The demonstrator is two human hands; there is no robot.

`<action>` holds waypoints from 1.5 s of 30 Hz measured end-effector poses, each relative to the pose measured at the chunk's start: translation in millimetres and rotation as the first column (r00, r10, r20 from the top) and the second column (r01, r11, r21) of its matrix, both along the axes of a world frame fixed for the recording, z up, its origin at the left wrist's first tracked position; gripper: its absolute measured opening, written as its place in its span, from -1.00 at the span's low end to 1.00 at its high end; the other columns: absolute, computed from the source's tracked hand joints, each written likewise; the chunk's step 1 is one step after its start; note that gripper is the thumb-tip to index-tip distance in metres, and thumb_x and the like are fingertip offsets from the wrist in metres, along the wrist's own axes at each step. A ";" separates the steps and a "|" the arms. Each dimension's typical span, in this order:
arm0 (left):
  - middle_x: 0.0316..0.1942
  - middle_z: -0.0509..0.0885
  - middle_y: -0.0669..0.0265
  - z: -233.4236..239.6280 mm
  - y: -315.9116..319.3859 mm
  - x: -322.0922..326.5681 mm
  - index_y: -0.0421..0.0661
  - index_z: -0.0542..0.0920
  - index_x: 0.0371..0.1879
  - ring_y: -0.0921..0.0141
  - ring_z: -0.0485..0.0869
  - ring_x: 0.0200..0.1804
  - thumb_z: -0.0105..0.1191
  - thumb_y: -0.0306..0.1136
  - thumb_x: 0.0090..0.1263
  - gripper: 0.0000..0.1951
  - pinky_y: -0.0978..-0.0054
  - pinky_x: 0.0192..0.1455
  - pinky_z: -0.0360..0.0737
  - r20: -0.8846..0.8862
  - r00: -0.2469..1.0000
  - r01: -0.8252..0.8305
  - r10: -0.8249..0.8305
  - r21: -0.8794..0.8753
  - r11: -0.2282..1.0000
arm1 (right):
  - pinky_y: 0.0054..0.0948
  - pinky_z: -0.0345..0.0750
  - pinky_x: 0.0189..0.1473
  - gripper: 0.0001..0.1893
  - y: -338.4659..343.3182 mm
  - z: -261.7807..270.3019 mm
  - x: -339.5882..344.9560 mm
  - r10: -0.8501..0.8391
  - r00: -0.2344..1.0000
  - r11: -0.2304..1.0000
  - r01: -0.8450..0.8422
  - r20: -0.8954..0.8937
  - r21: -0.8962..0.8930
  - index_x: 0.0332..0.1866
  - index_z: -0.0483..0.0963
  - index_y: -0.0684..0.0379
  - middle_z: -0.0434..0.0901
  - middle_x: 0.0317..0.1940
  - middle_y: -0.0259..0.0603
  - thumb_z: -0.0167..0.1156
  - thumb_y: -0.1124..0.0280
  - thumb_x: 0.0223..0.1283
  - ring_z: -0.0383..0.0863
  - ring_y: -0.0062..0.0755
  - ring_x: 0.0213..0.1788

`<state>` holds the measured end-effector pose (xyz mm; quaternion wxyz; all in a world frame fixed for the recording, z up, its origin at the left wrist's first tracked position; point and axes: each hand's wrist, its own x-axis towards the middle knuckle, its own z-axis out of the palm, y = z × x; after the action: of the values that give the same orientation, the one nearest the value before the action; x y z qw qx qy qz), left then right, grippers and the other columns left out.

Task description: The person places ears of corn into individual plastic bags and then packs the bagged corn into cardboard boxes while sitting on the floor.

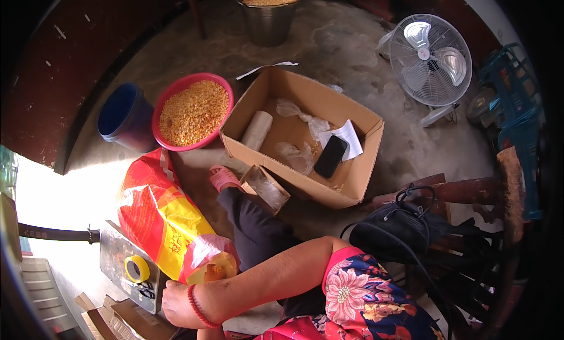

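My right hand (178, 302), with a red beaded bracelet at the wrist, is curled at the lower left, its fingers turned away. Whether it holds anything cannot be told. A part of another forearm shows below that wrist; my left hand is not visible. Beside my right hand lies the open end of a red and yellow plastic bag (167, 221), with an orange-brown thing (214, 272) at its mouth, partly hidden by my forearm. Left of the bag, a roll of yellow tape (137, 269) and black-handled scissors (146, 290) lie on a worn metal surface (115, 254).
Ahead stand a pink basin (231, 103) of corn kernels, a blue bucket (125, 115), and a cardboard box (304, 181) holding a plastic roll, clear bags, paper and a phone (331, 156). Farther off are a filled metal bucket (269, 25) and a fan (429, 60). A black bag (396, 230) lies right.
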<state>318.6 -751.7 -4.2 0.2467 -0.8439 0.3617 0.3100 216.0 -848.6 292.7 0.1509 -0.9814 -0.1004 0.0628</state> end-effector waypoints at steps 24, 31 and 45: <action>-0.35 0.59 0.34 241.7 42.1 22.7 -0.14 0.55 -0.15 0.52 0.55 -0.26 0.18 -0.14 0.19 -0.64 0.56 -0.14 0.49 -0.740 0.608 -0.459 0.287 -0.032 0.888 | -0.31 0.54 -0.37 -0.64 -373.9 -237.4 -219.6 -0.873 0.136 -0.178 0.805 -0.469 0.566 -0.06 0.48 0.14 0.62 -0.28 -0.09 0.15 0.39 -0.06 0.63 -0.22 -0.35; -0.43 0.60 0.32 220.2 60.2 30.0 -0.11 0.57 -0.18 0.50 0.56 -0.35 0.18 -0.13 0.15 -0.64 0.54 -0.24 0.51 -0.666 0.655 -0.512 0.356 -0.045 0.858 | -0.16 0.36 0.18 -0.14 -334.6 -353.8 -253.9 -0.916 -0.092 -0.048 0.991 -0.390 -0.122 0.36 0.03 -0.04 0.15 0.28 0.05 0.28 0.44 -0.15 0.26 0.02 0.26; -0.41 0.63 0.06 237.2 42.2 12.6 -0.08 0.58 -0.16 0.22 0.66 -0.28 0.16 -0.09 0.11 -0.61 0.37 -0.15 0.55 -0.503 0.845 -0.301 0.184 -0.161 0.940 | -0.33 0.60 -0.28 -0.91 -355.5 -386.2 -291.2 -0.924 -0.104 -0.269 0.861 -0.368 0.432 -0.31 0.48 0.24 0.60 -0.45 -0.18 0.09 0.56 0.05 0.63 -0.33 -0.31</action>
<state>331.2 -709.5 233.0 0.0065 -0.8026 0.3350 0.4935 -75.3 -1204.0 -93.4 0.4186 -0.6247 0.6403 -0.1566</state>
